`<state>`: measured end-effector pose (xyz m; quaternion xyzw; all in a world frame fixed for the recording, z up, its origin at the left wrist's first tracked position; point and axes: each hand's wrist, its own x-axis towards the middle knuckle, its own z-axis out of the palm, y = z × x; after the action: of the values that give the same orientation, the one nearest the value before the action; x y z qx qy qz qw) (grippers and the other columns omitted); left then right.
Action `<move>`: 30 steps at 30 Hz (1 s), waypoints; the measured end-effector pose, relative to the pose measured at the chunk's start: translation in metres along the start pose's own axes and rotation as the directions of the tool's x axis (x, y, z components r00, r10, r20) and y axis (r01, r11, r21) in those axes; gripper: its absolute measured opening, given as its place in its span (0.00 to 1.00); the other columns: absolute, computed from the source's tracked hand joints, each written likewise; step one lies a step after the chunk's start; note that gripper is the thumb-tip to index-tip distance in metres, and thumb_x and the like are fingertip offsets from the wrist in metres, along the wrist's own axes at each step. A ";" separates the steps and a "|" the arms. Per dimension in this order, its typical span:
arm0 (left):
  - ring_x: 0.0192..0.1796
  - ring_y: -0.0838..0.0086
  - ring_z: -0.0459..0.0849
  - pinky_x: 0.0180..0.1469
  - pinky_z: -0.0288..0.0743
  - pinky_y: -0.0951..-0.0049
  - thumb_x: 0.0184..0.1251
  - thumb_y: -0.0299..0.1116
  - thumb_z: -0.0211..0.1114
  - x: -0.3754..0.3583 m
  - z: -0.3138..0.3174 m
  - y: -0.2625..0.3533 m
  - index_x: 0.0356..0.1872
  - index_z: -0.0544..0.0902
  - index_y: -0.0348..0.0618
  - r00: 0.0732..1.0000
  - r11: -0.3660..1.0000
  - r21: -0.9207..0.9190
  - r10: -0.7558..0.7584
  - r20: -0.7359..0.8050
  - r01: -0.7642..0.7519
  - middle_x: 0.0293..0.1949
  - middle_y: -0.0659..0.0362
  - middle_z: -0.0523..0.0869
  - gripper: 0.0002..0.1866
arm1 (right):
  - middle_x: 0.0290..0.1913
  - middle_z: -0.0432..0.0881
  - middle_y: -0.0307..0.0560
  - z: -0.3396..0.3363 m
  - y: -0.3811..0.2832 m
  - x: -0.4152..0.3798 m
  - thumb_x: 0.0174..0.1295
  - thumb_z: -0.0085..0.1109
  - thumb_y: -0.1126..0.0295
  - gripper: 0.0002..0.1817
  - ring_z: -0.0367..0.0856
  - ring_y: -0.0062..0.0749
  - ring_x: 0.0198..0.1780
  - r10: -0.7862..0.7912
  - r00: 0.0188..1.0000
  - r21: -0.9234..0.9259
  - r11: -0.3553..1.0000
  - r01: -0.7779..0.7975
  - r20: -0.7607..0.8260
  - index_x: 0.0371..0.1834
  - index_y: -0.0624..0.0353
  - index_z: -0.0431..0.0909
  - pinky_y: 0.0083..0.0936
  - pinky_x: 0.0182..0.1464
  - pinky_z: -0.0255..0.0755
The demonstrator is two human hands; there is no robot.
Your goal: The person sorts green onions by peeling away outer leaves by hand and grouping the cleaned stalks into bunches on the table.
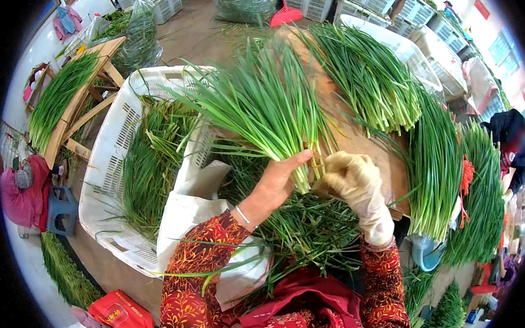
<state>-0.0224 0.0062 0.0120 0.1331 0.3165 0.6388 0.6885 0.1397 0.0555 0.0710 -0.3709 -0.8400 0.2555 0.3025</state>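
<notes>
My bare left hand (273, 184) is wrapped round the pale stem ends of a bunch of long green leaves (270, 106), which fan out up and to the left. At the right of those stem ends, my gloved right hand (354, 181) has its fingers bent and pressed together beside a few yellowish stems; what it pinches is too small to make out. Behind the bunch lies a wooden board (334, 106), with a neat pile of similar greens (369, 81) on it. Loose leaves (315, 229) lie below my hands.
A white crate (109, 158) with loose greens stands at the left. More bundles (436, 170) line the right side, above a blue bucket (427, 253). Co-workers (24, 190) are at the far left and far right. A red dustpan (286, 15) is at the back.
</notes>
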 end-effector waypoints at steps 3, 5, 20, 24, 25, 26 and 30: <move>0.37 0.76 0.80 0.35 0.78 0.75 0.60 0.31 0.60 0.001 -0.006 -0.001 0.47 0.74 0.41 0.996 0.997 0.067 0.034 0.081 -0.039 0.39 0.62 0.81 0.14 | 0.30 0.80 0.47 -0.002 0.029 0.004 0.54 0.59 0.67 0.08 0.79 0.35 0.30 0.144 0.986 -0.164 0.974 -0.157 -0.087 0.34 0.58 0.77 0.24 0.32 0.71; 0.37 0.76 0.80 0.35 0.78 0.75 0.60 0.30 0.60 0.002 -0.004 -0.002 0.47 0.73 0.41 0.994 0.997 0.065 0.046 0.099 -0.052 0.39 0.62 0.80 0.15 | 0.31 0.79 0.47 0.000 0.013 0.011 0.54 0.58 0.67 0.08 0.79 0.35 0.31 0.154 0.985 0.024 0.988 -0.152 -0.082 0.35 0.57 0.77 0.24 0.33 0.71; 0.40 0.79 0.79 0.40 0.77 0.76 0.57 0.24 0.61 0.003 -0.007 -0.006 0.47 0.73 0.41 0.989 0.992 0.067 0.104 0.102 -0.111 0.40 0.63 0.80 0.15 | 0.26 0.73 0.32 -0.003 0.014 0.053 0.56 0.58 0.59 0.15 0.66 0.15 0.26 0.208 0.949 0.696 0.644 -0.317 0.239 0.37 0.60 0.75 0.13 0.35 0.62; 0.38 0.78 0.80 0.41 0.78 0.75 0.58 0.25 0.61 0.001 -0.004 -0.002 0.47 0.74 0.41 0.997 0.997 0.057 0.052 0.059 -0.056 0.39 0.63 0.80 0.15 | 0.26 0.70 0.32 -0.027 0.003 0.053 0.56 0.58 0.59 0.15 0.63 0.14 0.25 0.109 0.984 0.868 0.466 -0.174 0.139 0.34 0.61 0.74 0.15 0.34 0.62; 0.38 0.78 0.80 0.41 0.78 0.75 0.58 0.25 0.61 0.001 -0.004 -0.002 0.47 0.74 0.41 0.997 0.997 0.055 0.053 0.060 -0.056 0.39 0.63 0.80 0.15 | 0.27 0.71 0.32 -0.027 0.001 0.049 0.56 0.58 0.61 0.13 0.64 0.14 0.26 0.160 0.981 0.757 0.626 -0.189 0.113 0.34 0.60 0.75 0.15 0.34 0.63; 0.38 0.78 0.80 0.40 0.78 0.74 0.58 0.25 0.61 0.001 -0.005 -0.001 0.47 0.74 0.41 0.997 0.998 0.046 0.049 0.066 -0.052 0.39 0.63 0.80 0.15 | 0.28 0.71 0.32 -0.025 -0.005 0.043 0.57 0.57 0.62 0.12 0.65 0.14 0.27 0.205 0.976 0.616 0.760 -0.208 0.077 0.33 0.60 0.75 0.15 0.35 0.63; 0.41 0.78 0.78 0.43 0.75 0.76 0.56 0.23 0.61 -0.003 0.000 0.003 0.46 0.74 0.41 0.996 1.000 -0.001 0.029 0.080 -0.029 0.40 0.63 0.79 0.15 | 0.27 0.77 0.36 0.000 -0.006 0.027 0.56 0.60 0.65 0.13 0.73 0.17 0.29 0.285 0.900 0.432 0.802 -0.412 0.330 0.38 0.64 0.75 0.15 0.32 0.69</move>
<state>-0.0244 0.0042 0.0147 0.1635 0.2867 0.6428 0.6912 0.1227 0.0733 0.0836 -0.3957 -0.6945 0.5566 0.2265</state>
